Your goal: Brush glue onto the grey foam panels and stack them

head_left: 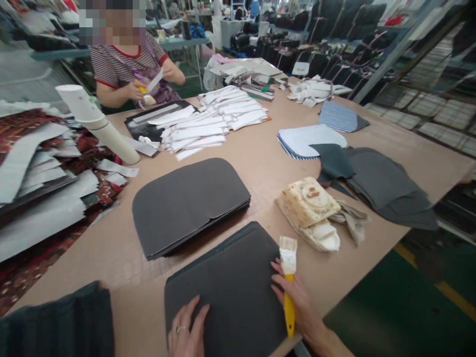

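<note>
A dark grey panel [230, 292] lies flat at the table's near edge, with a dark green layer showing along its far side. My left hand [187, 329] rests on the panel's lower left part, fingers apart, a ring on one finger. At the panel's right edge, my right hand [295, 297] holds a paintbrush [289, 287] with a yellow handle, its white-coated bristles pointing away from me. The fingertips of that hand touch the panel's edge. Just beyond lies a stack of dark grey rounded panels [191, 203].
A glue-crusted container [310, 201] with a rag stands right of the panels. Farther right are dark grey cut pieces [386, 178] and striped pieces [312, 139]. White strips [215, 119] are heaped at the back. A white tube [111, 139] stands left, near a co-worker [130, 74] holding a brush.
</note>
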{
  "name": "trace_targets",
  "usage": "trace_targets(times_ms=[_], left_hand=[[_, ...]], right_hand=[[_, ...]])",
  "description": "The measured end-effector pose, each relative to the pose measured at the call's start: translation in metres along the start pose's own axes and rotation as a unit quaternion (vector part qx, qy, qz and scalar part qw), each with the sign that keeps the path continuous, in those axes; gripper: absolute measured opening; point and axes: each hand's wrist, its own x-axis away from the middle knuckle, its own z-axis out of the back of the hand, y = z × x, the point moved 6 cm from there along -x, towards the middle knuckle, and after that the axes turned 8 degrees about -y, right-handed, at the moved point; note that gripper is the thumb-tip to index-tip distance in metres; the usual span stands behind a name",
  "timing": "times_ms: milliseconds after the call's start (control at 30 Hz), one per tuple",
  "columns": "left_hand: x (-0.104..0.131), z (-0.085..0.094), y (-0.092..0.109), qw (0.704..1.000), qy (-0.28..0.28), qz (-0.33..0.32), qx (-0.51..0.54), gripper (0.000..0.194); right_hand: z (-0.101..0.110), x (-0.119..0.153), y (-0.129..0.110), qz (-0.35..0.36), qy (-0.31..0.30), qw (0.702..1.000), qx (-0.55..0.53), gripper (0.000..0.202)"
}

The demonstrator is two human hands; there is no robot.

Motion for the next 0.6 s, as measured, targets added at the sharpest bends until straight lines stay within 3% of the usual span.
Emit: trace_targets(times_ms=[67,167,267,400,600], left_hand=[[-0.044,0.001,0.033,0.997,0.029,-0.052,0.051,0.036],[-0.112,-0.013,0.078,0.993,0.039,-0.067,0.089,0.029],[-0.155,-0.039,0.098,0.996,0.004,-0.044,0.073,0.027],[-0.171,-0.058,0.098,0.998,-0.020,-0.017,0.062,0.019],[-0.180,-0.053,0.091,0.986,-0.022,0.031,0.160,0.007]], right_hand=[[-0.001,0.000,0.000,0.000,0.007,1.000,-0.004,0.027],[-0.001,-0.002,-0.001,0.005,0.021,1.000,-0.004,0.026],[-0.001,-0.002,0.001,0.012,0.016,1.000,0.006,0.026],[-0.002,0.001,0.006,0.030,-0.006,1.000,0.006,0.029],[0.003,-0.003,0.006,0.066,-0.065,0.995,0.033,0.029]])
